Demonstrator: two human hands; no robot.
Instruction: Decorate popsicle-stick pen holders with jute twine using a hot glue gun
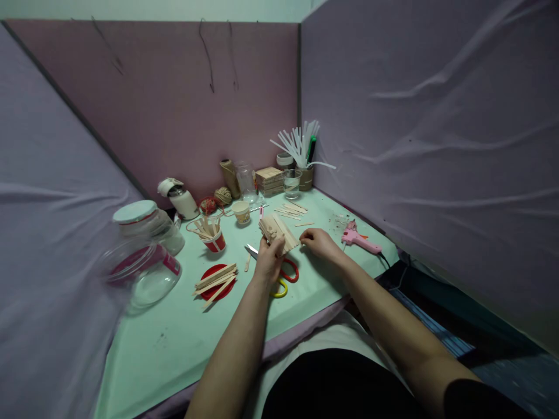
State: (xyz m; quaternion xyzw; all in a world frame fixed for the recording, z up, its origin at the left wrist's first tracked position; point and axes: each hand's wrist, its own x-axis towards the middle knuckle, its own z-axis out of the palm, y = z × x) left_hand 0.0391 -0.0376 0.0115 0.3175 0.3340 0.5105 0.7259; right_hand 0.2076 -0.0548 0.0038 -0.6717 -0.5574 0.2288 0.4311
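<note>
A small panel built of wooden craft sticks (283, 231) is held up over the table in my left hand (269, 259), thumb across its front. Small round wooden bits show on its left part. My right hand (321, 241) is just right of the panel's lower corner, fingertips pinched together; whatever they hold is too small to make out. Under my left hand lie scissors (289, 271) with one red and one yellow handle loop, blades pointing left. Loose craft sticks (290, 210) lie on the table beyond the panel.
A pink glue gun (360, 240) lies at the right, its cord over the edge. Craft sticks rest on a red lid (219, 298) and stand in a red-white cup (215, 241). Clear jars (152, 282) stand left; twine (223, 195), stacked wooden pieces (269, 181) and white glue sticks (301, 145) are behind.
</note>
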